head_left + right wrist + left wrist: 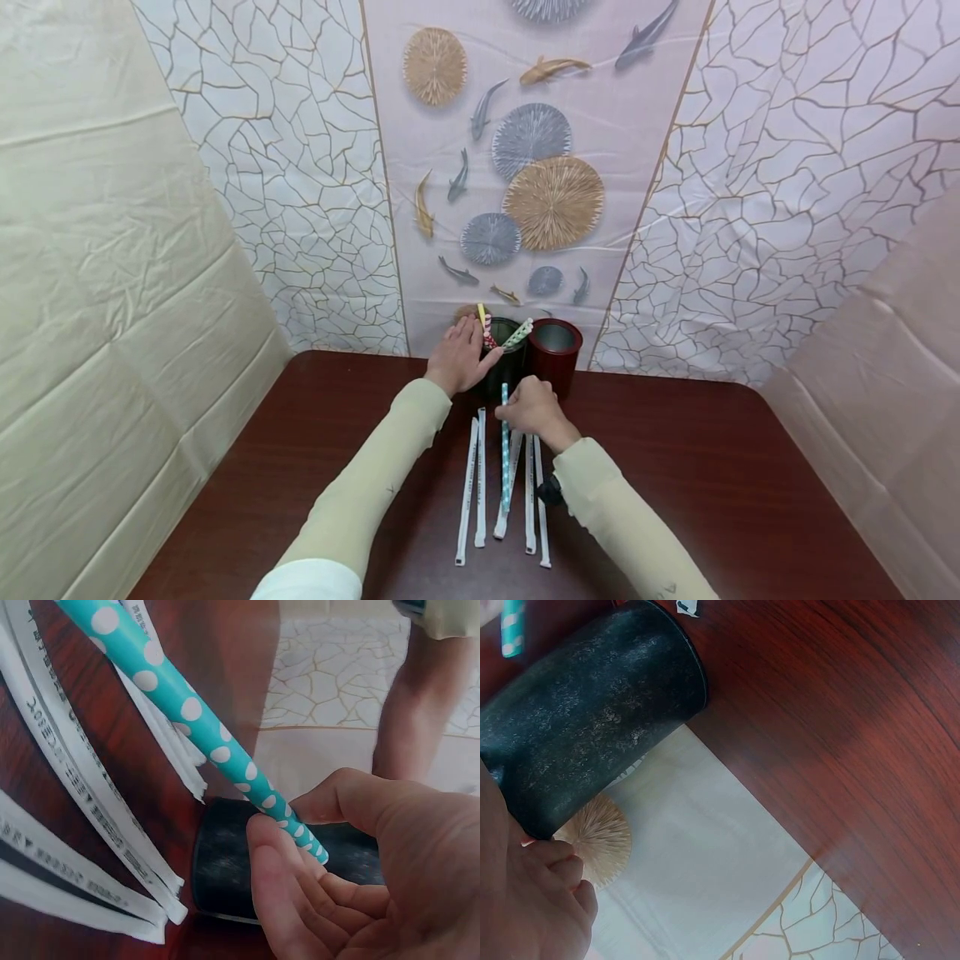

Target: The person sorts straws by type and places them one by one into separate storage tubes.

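Between its thumb and fingers my right hand point(531, 405) pinches a teal paper straw point(187, 709) with white dots, near its top end. The straw slants above the table, in front of a dark canister point(592, 712). My left hand point(457, 354) grips the canister at its left rim, with the thumb across the front and the other fingers curled at the side. Inside stand a yellow straw point(482, 313), red-patterned straws point(489, 337) and green-patterned straws point(519, 332). White paper-wrapped straws point(467, 492) lie lengthwise on the table below the hands.
A dark red canister point(555, 350) stands right beside the dark one, with nothing visible inside it. The reddish-brown table point(675, 483) ends at a patterned cloth backdrop point(322, 208). Beige cloth walls point(97, 350) stand on both sides.
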Motion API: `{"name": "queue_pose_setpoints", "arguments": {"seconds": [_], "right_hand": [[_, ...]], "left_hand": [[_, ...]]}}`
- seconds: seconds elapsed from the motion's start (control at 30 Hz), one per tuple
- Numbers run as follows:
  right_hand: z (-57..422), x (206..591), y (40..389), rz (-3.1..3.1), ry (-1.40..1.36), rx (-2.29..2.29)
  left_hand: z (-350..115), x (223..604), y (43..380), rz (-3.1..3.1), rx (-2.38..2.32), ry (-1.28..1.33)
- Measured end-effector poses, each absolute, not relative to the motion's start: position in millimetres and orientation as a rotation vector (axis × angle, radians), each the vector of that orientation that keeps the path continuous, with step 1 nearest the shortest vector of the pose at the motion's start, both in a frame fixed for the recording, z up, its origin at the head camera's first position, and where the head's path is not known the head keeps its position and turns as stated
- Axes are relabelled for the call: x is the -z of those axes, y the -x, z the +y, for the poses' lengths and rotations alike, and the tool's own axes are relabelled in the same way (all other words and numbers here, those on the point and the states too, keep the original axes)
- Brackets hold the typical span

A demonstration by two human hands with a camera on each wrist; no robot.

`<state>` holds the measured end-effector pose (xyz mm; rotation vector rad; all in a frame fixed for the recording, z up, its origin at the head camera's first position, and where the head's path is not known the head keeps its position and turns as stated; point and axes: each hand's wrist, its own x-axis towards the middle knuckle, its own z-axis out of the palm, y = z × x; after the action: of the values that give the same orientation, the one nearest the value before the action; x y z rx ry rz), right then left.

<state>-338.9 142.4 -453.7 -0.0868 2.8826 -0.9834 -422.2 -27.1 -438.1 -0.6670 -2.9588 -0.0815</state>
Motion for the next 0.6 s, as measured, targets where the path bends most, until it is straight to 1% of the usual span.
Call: {"name": "queue_pose_setpoints", "arguments": {"seconds": [0.37, 0.6], "right_hand": [[155, 426, 332, 3.022, 0.175, 0.988], [161, 407, 323, 3.133, 0.337, 1.035]], "left_hand": [[-27, 436, 419, -2.935, 0.115, 0.675], [-27, 436, 419, -2.936, 0.118, 0.673]]}}
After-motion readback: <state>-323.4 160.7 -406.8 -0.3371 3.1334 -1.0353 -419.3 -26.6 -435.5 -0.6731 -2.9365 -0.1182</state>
